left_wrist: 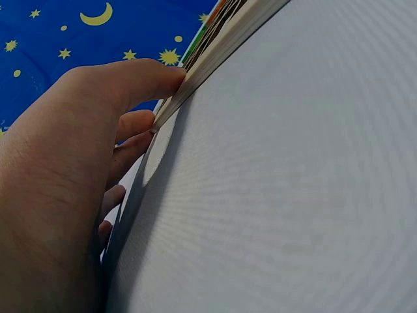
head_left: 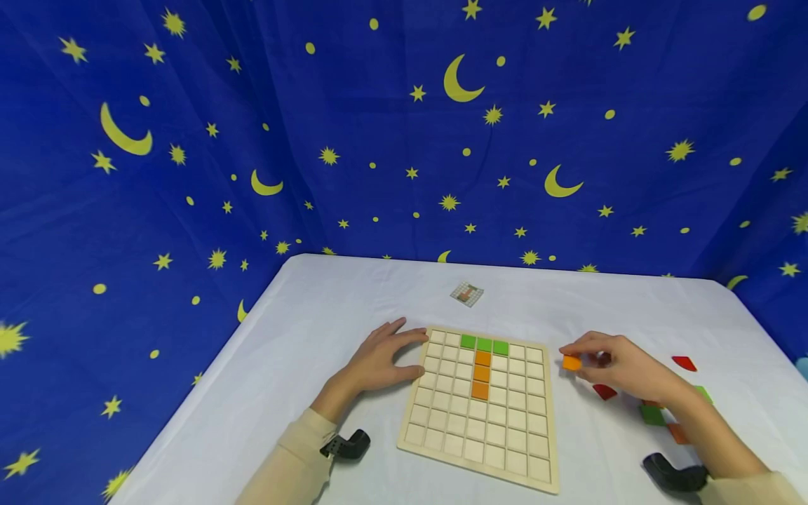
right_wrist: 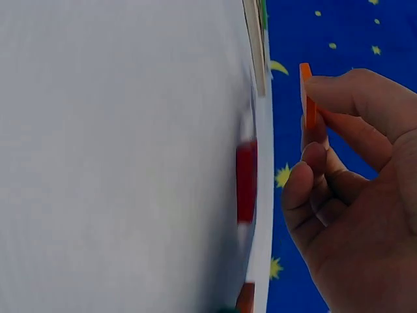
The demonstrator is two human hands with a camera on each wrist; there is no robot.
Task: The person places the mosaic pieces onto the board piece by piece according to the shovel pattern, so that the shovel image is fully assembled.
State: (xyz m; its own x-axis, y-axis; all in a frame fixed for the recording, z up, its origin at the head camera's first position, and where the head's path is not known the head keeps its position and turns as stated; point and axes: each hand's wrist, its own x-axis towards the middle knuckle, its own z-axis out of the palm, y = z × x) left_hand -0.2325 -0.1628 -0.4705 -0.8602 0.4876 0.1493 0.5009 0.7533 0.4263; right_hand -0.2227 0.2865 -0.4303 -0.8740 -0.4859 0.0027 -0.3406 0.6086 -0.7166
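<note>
A wooden grid board point(head_left: 549, 421) lies on the white table, with three green tiles point(head_left: 484, 344) in its top row and three orange tiles point(head_left: 482, 374) in a column beneath the middle one. My left hand point(head_left: 379, 361) rests at the board's left edge, thumb and fingertips touching the rim, fingers spread. To the right of the board, my right hand point(head_left: 621, 365) pinches an orange square tile point(head_left: 571, 362) between thumb and fingers. In the right wrist view that orange tile point(right_wrist: 308, 98) is seen edge-on, held above the table.
Loose pieces lie beneath and beside my right forearm: a red piece point(head_left: 684, 363), another red piece point(head_left: 604, 392), a dark green tile point(head_left: 653, 415) and an orange-brown tile point(head_left: 678, 433). A small pattern card point(head_left: 467, 294) sits behind the board. A blue starry curtain point(head_left: 391, 126) hangs behind the table.
</note>
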